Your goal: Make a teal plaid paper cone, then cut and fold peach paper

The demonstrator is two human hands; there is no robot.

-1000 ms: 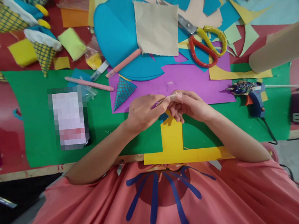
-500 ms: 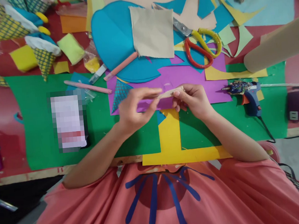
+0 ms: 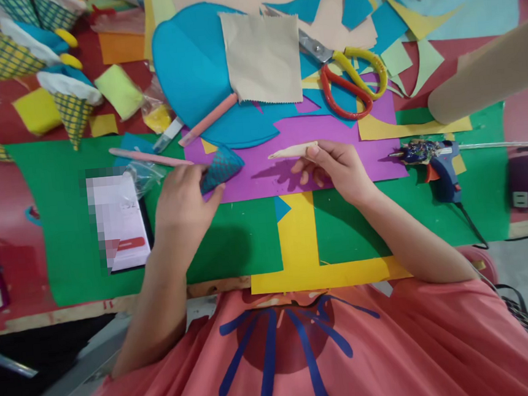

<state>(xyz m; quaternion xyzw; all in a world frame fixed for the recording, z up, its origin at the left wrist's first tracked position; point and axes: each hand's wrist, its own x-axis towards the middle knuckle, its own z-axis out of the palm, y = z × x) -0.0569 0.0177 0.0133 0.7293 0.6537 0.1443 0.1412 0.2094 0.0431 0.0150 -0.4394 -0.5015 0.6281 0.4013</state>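
Observation:
My left hand [image 3: 183, 199] closes on the left end of a small blue checked cone [image 3: 225, 166], which lies tilted over the purple sheet [image 3: 262, 182]. Part of the cone is hidden behind the fingers. My right hand [image 3: 342, 169] pinches a slim beige rolled piece [image 3: 290, 151] between thumb and forefinger, its narrow end pointing left. The other right fingers hang loosely curled. A square of beige cloth [image 3: 263, 56] with zigzag edges lies beyond both hands, on blue rounded sheets [image 3: 190, 69]. Scissors [image 3: 341, 80] with red and yellow handles rest beside it.
A glue gun [image 3: 441, 167] with a cord lies at right, below a large cardboard tube [image 3: 484, 77]. A phone [image 3: 125, 225] is left of my left hand. Pink pens [image 3: 208, 119], yellow checked cones [image 3: 71, 107] and paper scraps lie further back.
My left hand has left the beige piece and moved left onto the blue checked cone, which has turned and shifted. My right hand still holds the beige piece in about the same spot.

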